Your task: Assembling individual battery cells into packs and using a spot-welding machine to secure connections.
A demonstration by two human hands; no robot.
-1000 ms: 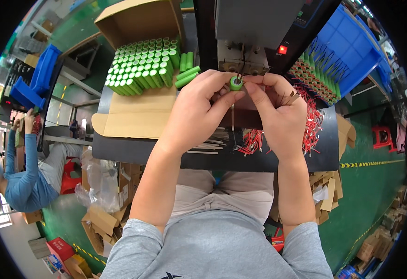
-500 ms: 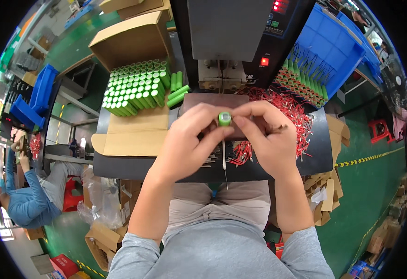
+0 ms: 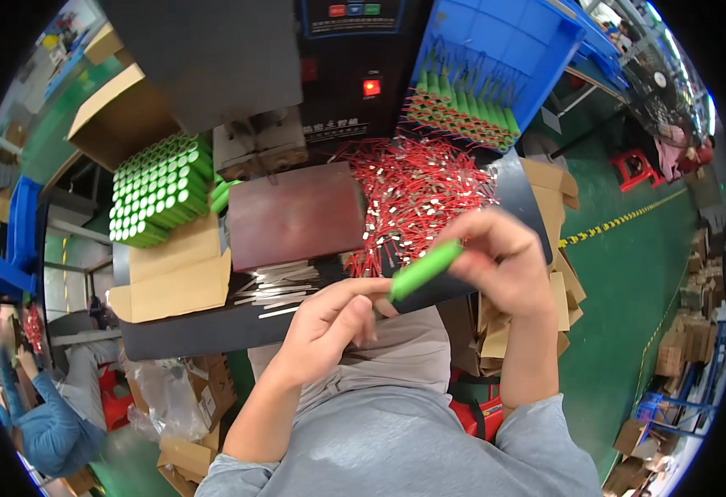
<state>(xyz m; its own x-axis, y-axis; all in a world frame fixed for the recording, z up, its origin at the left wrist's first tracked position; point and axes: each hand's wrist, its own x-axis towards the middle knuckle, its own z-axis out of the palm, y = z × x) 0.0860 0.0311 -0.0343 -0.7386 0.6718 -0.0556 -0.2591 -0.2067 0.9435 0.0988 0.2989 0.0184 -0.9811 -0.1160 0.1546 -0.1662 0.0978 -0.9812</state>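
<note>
— Two hands, and we held one thing between them: a smooth, glossy green cylindrical cell (image 3: 426, 269), tilted so its far end rose toward our right.

— How did our right hand (image 3: 504, 265) sit?

— It came in from the lower right, wrist bent, knuckles up, its fingers (image 3: 477, 248) curled shut around the upper end of the cell. Our left hand (image 3: 330, 323) reached up from the lower left, fingers bent in, the thumb and forefinger tips touching the cell's lower end. Whether that hand gripped it or merely steadied it, we could not tell for sure, but the fingers were closed about it.

— And where was the cell?

— In the air, above the near edge of the dark worktop (image 3: 189, 327), just in front of our grey shirt.

— What lay about it?

— Beyond our fingers we saw a loose heap of thin red wires (image 3: 413, 186) with bright metal tips, spread beside a flat, matte reddish-brown plate (image 3: 297, 214). Thin silvery metal strips (image 3: 276, 286) lay just below that plate. To our left stood an open brown cardboard box (image 3: 176, 277) with green cells (image 3: 160, 192) packed in tight rows, round ends toward us. At the far right a blue plastic crate (image 3: 512, 41) held more cells with red leads. Behind the plate stood a dark machine (image 3: 342, 83) with a red lit lamp.
</note>
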